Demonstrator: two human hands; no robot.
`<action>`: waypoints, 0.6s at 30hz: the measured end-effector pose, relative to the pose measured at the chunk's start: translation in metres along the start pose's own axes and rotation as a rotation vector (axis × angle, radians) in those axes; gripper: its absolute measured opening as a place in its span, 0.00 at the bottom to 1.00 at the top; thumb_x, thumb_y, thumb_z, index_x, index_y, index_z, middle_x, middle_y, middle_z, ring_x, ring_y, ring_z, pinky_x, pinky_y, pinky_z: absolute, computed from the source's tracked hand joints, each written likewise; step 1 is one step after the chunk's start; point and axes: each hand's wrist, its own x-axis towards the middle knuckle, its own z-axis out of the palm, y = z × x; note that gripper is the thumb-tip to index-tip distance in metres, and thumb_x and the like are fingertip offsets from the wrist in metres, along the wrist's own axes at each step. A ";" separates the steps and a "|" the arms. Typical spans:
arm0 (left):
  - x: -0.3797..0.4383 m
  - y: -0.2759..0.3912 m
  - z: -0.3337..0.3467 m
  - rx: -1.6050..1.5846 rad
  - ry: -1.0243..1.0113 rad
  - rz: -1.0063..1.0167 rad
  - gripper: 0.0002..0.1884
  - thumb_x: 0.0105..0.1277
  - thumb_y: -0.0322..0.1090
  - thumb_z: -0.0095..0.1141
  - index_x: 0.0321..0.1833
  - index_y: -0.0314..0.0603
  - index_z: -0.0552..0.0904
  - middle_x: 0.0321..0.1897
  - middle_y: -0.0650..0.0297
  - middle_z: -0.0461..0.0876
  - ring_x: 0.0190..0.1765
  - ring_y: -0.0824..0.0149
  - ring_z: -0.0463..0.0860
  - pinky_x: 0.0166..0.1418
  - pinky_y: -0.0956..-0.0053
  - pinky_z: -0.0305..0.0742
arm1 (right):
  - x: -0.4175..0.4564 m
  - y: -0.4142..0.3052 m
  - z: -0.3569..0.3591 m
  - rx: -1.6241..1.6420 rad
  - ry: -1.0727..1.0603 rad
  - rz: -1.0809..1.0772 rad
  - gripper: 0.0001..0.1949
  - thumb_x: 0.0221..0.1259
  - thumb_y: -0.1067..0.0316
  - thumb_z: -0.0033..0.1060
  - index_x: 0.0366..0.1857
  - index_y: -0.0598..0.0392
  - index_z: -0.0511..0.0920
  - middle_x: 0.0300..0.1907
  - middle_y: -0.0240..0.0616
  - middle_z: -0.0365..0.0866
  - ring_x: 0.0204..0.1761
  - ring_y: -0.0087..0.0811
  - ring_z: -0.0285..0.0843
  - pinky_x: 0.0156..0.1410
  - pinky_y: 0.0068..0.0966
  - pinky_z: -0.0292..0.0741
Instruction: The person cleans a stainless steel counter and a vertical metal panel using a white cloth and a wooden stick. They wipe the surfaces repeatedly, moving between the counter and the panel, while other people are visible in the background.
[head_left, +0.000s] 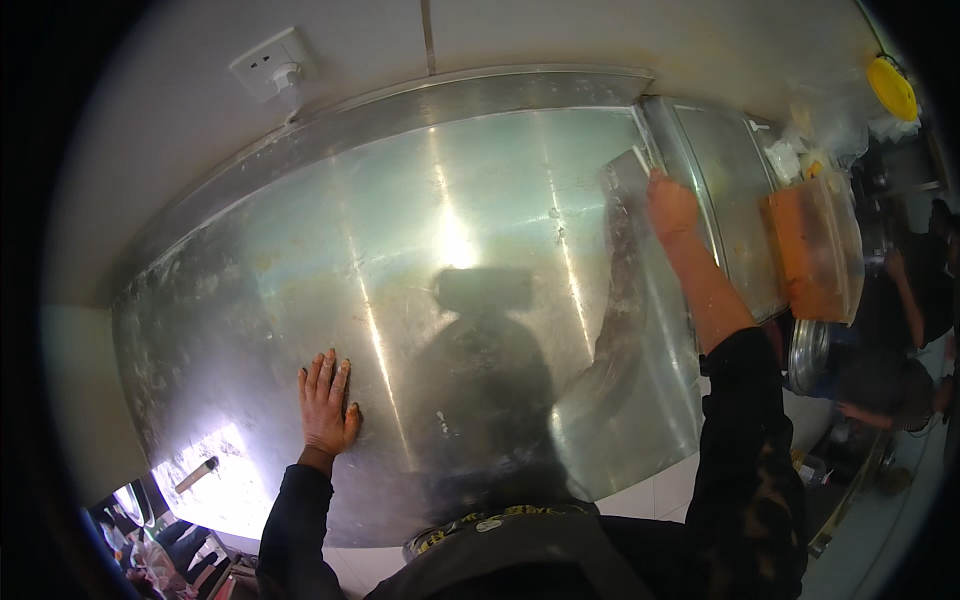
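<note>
A stainless-steel worktop (495, 315) with floury smears lies before me. My left hand (326, 405) rests palm down on it, left of the middle, with nothing in it. At the far right side of the worktop, my right hand (671, 206) is closed around a narrow, pale tool (641, 160), perhaps a scraper. The tool reaches to the steel surface beside the right rim, and my fist hides most of it. A short wooden stick (196, 475), like a small rolling pin, lies at the near left in bright glare.
A wall socket with a white plug (286, 76) is above the raised back edge. To the right are a steel-topped unit (731, 202), a clear tub of orange contents (817, 247), plastic bags (832, 124), a yellow object (892, 89) and a round metal vessel (808, 358). Other people work beyond.
</note>
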 end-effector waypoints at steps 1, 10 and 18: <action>-0.001 -0.001 0.001 0.004 0.003 -0.001 0.36 0.57 0.42 0.45 0.73 0.41 0.66 0.77 0.51 0.57 0.78 0.44 0.53 0.79 0.41 0.40 | -0.006 -0.014 -0.007 -0.042 -0.010 -0.055 0.07 0.65 0.63 0.56 0.38 0.53 0.75 0.28 0.48 0.84 0.31 0.51 0.85 0.36 0.46 0.80; -0.001 0.000 0.001 -0.018 0.035 0.022 0.36 0.59 0.43 0.45 0.74 0.42 0.65 0.78 0.50 0.56 0.78 0.44 0.52 0.79 0.41 0.39 | -0.012 -0.006 -0.009 -0.061 0.036 -0.115 0.02 0.61 0.71 0.54 0.35 0.53 0.75 0.26 0.43 0.83 0.28 0.45 0.85 0.33 0.38 0.80; -0.004 0.000 -0.001 -0.020 0.042 0.024 0.36 0.57 0.41 0.46 0.73 0.42 0.66 0.78 0.52 0.56 0.79 0.45 0.52 0.79 0.41 0.39 | 0.005 0.020 0.000 0.056 -0.002 0.071 0.07 0.65 0.63 0.56 0.39 0.54 0.76 0.28 0.45 0.84 0.31 0.50 0.85 0.36 0.45 0.80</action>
